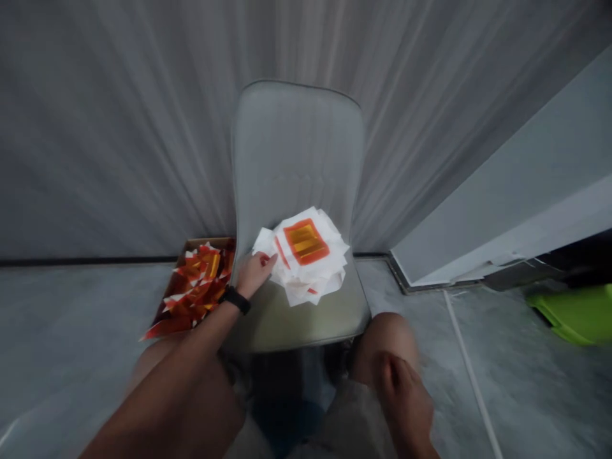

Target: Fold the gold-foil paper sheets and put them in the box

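A loose stack of white paper sheets (335, 239) lies on the seat of a grey chair, its corners fanned unevenly. The top sheet bears an orange-red square (306, 242) with a shiny amber middle, and a thin red strip beside it. My left hand (255, 274), with a black watch on the wrist, reaches the stack's left edge. Its fingers are pinched together at the paper there. Over my right knee, my right hand (405, 398) is curled closed and somewhat blurred. What its fingers hold, if anything, cannot be made out.
Left of the chair (296, 140), a cardboard box (210, 242) on the floor holds many crumpled orange-and-white pieces (196, 287). A pleated grey curtain (143, 127) hangs behind. A white panel (507, 172) and a bright green object (578, 315) are to the right.
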Available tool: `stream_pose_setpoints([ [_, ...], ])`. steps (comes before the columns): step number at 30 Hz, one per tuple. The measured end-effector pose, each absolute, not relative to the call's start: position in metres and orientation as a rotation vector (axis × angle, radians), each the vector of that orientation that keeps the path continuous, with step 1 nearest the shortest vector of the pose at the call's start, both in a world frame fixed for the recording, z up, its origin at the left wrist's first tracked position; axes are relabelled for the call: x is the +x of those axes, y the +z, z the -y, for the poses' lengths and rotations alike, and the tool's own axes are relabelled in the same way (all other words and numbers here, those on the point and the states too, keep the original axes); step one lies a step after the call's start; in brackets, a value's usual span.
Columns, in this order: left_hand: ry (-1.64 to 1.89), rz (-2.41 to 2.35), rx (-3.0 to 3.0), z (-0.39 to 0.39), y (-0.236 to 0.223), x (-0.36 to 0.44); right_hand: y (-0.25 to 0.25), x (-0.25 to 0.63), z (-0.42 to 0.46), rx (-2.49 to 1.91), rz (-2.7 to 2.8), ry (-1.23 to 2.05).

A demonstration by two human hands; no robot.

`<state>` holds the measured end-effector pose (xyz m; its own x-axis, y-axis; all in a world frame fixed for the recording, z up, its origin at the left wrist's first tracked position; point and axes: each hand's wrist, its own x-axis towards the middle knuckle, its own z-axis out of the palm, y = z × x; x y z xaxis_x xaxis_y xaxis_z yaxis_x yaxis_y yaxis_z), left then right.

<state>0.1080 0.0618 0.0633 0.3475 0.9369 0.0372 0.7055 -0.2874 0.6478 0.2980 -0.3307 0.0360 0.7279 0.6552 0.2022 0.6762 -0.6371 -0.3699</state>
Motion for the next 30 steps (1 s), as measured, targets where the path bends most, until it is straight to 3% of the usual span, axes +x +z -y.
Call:
stream_pose_setpoints([
  [3,0.459,-1.419,2.138,-0.079,0.054,0.127,0.056,0.309,0.286,-2.394,1.171,0.038],
  [7,0.481,-1.397,2.050,-0.099,0.043,0.137,0.084,0.347,0.164,-2.124,1.381,0.331],
  [11,0.462,-1.357,1.963,-0.109,0.030,0.141,0.090,0.387,0.025,-2.330,1.343,0.291],
  [15,0.506,-1.347,1.939,-0.109,0.022,0.144,0.080,0.402,-0.055,-2.487,1.197,0.332],
  [22,0.732,-1.329,1.957,-0.111,0.024,0.148,0.083,0.388,-0.056,-2.315,1.276,0.246],
  [30,1.207,-1.011,1.606,-0.100,0.066,0.124,0.129,0.333,0.033,-1.450,1.427,0.061],
])
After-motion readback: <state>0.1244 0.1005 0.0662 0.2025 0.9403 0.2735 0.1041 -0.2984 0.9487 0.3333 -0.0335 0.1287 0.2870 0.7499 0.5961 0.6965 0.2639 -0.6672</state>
